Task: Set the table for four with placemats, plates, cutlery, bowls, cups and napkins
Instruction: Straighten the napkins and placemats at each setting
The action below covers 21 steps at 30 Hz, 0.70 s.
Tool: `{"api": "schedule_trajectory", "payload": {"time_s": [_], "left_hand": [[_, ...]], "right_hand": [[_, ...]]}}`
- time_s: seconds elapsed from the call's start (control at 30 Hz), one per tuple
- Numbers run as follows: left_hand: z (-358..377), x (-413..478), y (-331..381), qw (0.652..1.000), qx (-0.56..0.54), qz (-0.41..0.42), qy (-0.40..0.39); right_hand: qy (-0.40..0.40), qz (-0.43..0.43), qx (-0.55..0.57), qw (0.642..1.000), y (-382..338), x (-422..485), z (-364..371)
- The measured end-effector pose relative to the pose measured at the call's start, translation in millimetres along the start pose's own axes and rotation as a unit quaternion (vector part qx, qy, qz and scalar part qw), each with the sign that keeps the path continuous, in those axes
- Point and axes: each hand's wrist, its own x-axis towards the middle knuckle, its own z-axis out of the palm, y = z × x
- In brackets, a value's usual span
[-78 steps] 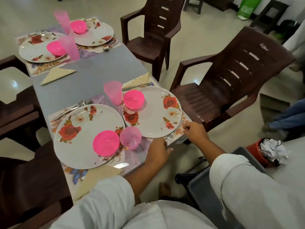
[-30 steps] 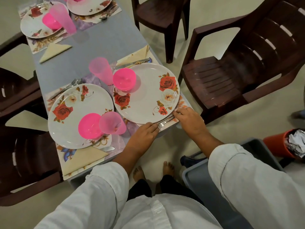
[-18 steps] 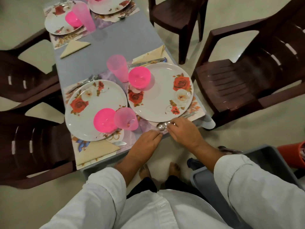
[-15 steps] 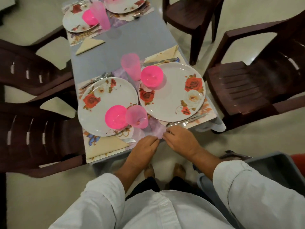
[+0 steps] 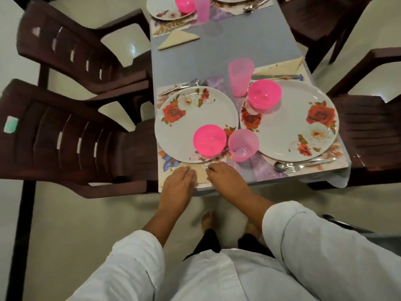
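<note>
At the table's near end stand two rose-patterned plates, the left plate (image 5: pixel 191 118) and the right plate (image 5: pixel 290 127), each on a floral placemat (image 5: pixel 165 167). Each plate carries a pink bowl (image 5: pixel 209 142) (image 5: pixel 264 93). One pink cup (image 5: pixel 243 145) stands between the plates, a taller one (image 5: pixel 240 77) behind. A spoon and fork (image 5: pixel 303 165) lie in front of the right plate. My left hand (image 5: pixel 180 181) lies flat on the cream napkin (image 5: pixel 200 175) in front of the left plate. My right hand (image 5: pixel 225 178) rests beside it, fingertips curled at the napkin's far edge; what they pinch is hidden.
The grey table (image 5: pixel 217 53) runs away from me, with two more settings at its far end (image 5: pixel 169 11) and another napkin (image 5: pixel 178 40). Dark brown plastic chairs flank it on the left (image 5: pixel 65 131) and on the right (image 5: pixel 368 131). My bare feet (image 5: pixel 208 220) stand just below the table's edge.
Both hands left the spoon and fork at the right plate and moved left to the napkin in front of the left plate. The view has swung left and down.
</note>
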Motion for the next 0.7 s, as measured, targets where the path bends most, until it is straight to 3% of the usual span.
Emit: {"api": "schedule_trajectory", "payload": {"time_s": [0.27,0.7], "left_hand": [[7,5,-23,0.999,0.004,0.032,-0.043],[4,6,-26,0.994,0.038,0.051,-0.085]], "right_hand": [[0.004,0.03,0.036,0.999,6,5,-10],[-0.115,0.091,-0.001,0.989,5,17,-35]]}}
